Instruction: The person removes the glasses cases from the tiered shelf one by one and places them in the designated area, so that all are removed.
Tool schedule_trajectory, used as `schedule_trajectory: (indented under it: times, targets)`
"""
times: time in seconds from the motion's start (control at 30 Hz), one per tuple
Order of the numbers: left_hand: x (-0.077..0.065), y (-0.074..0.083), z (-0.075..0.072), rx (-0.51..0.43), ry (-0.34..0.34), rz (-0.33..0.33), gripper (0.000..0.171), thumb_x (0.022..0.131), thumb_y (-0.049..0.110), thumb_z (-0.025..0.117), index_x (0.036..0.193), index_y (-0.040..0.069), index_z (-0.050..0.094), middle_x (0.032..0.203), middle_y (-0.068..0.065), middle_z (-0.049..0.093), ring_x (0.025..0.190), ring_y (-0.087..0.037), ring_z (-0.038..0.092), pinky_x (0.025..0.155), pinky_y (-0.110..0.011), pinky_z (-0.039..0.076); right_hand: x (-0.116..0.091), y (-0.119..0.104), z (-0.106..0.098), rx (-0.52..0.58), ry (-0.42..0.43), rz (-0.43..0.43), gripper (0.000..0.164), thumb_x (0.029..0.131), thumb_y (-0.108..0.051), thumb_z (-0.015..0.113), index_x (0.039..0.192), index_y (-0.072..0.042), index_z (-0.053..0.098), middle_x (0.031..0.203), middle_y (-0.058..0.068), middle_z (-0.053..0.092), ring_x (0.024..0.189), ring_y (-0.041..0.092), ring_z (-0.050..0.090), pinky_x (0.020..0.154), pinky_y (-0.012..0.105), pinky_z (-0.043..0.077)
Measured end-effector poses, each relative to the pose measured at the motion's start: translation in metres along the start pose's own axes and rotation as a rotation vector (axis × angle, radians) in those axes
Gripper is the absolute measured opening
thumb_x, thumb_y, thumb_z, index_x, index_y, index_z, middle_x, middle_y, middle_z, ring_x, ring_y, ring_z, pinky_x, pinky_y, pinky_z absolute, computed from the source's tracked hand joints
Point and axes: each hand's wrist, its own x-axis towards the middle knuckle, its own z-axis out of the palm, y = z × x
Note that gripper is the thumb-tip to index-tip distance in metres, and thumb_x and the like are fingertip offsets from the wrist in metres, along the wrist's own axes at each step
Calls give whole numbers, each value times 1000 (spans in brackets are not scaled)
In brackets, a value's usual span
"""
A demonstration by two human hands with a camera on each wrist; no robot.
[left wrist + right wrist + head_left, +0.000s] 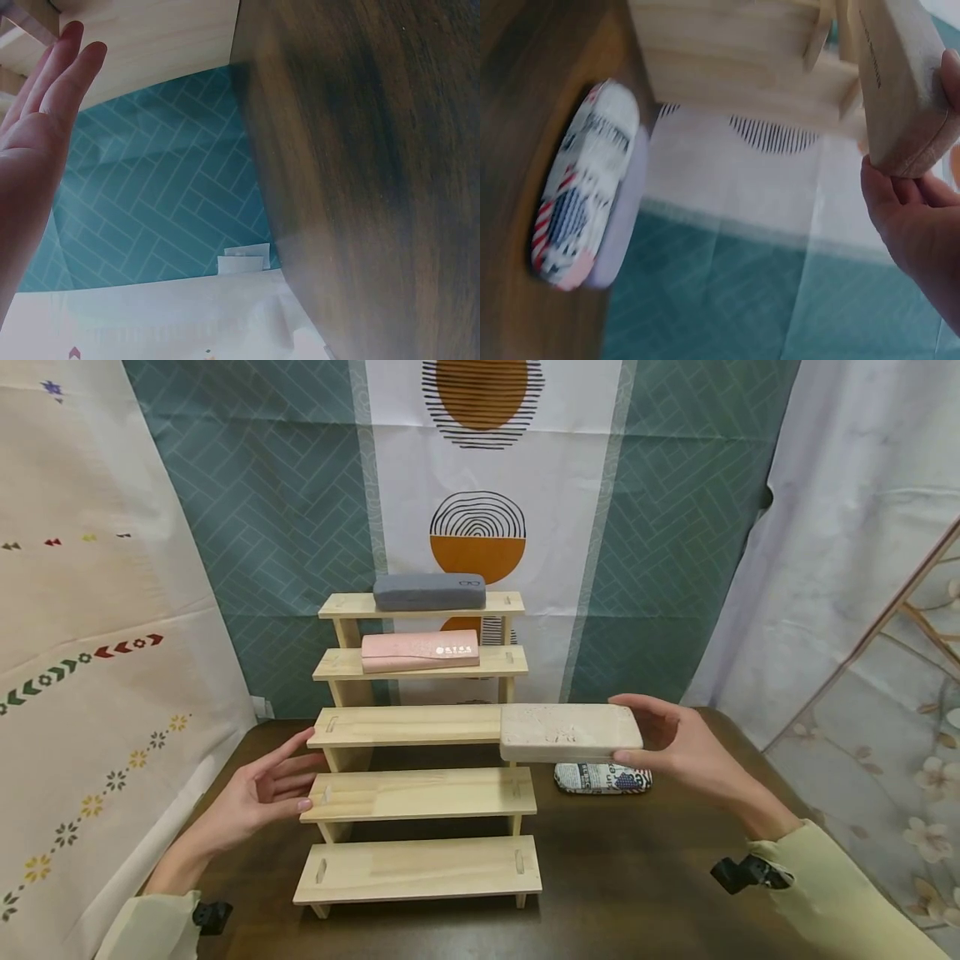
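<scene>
My right hand (686,747) pinches the right end of a cream glasses case (570,731) between thumb and fingers. The case is held level, and its left end overlaps the right end of the middle shelf in the head view. Its underside shows in the right wrist view, with the hand (922,225) at one end. My left hand (262,789) is at the left side of a stepped wooden stand (420,868), fingertips right at the shelf ends, fingers extended. A pink glasses case (420,652) lies on the second shelf from the top, a grey-blue one (427,592) on the top shelf.
Behind the held case, a newspaper-print glasses case (600,778) lies on the dark wooden table (637,877). Beside it in the right wrist view is a lilac case (626,217). Patterned cloth hangs behind and on both sides.
</scene>
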Motion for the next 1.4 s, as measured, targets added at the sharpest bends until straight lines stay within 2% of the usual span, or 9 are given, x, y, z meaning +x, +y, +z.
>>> schedule_trajectory:
  times: [0.1, 0.3, 0.6, 0.8, 1.07, 1.4]
  targets:
    - [1, 0, 0, 4, 2, -2, 94, 93, -17, 70, 169, 9, 22, 155, -23, 49, 131, -16, 61, 95, -30, 57, -11, 9, -13, 2, 3, -6, 63, 88, -4, 86, 145, -2, 58, 134, 15, 65, 113, 17, 66, 90, 23, 55]
    - [0, -1, 0, 2, 1, 2, 94, 93, -17, 70, 169, 8, 22, 155, -20, 50, 132, -17, 61, 96, -31, 56, -33, 33, -35, 64, -17, 16, 63, 89, 4, 82, 147, -1, 56, 137, 6, 66, 120, 11, 64, 91, 23, 55]
    - [0, -2, -1, 2, -3, -3, 94, 93, -17, 70, 169, 9, 22, 156, -23, 48, 132, -17, 61, 96, -33, 57, -56, 67, -49, 44, -23, 39, 64, 89, 7, 81, 147, 1, 55, 137, 1, 65, 120, 7, 64, 89, 24, 56]
    - [-1, -2, -1, -4, -6, -1, 94, 93, -17, 70, 169, 8, 22, 156, -20, 49, 132, -17, 60, 95, -32, 57, -65, 93, -47, 33, -39, 86, 63, 89, 2, 82, 145, 2, 55, 134, 4, 67, 113, 10, 67, 85, 28, 58]
    - [-1, -1, -1, -4, -8, -4, 94, 93, -17, 70, 169, 9, 21, 157, -25, 47, 132, -16, 60, 94, -31, 57, -71, 121, -36, 58, -47, 164, 63, 88, -2, 84, 144, 3, 55, 134, 16, 65, 114, 11, 66, 85, 29, 58]
    - [-1, 1, 0, 10, -11, 4, 94, 93, -17, 69, 169, 9, 21, 156, -31, 44, 132, -16, 60, 95, -32, 57, -73, 134, -26, 63, -70, 201, 68, 88, -5, 85, 146, 9, 52, 137, 26, 60, 116, 10, 64, 87, 27, 56]
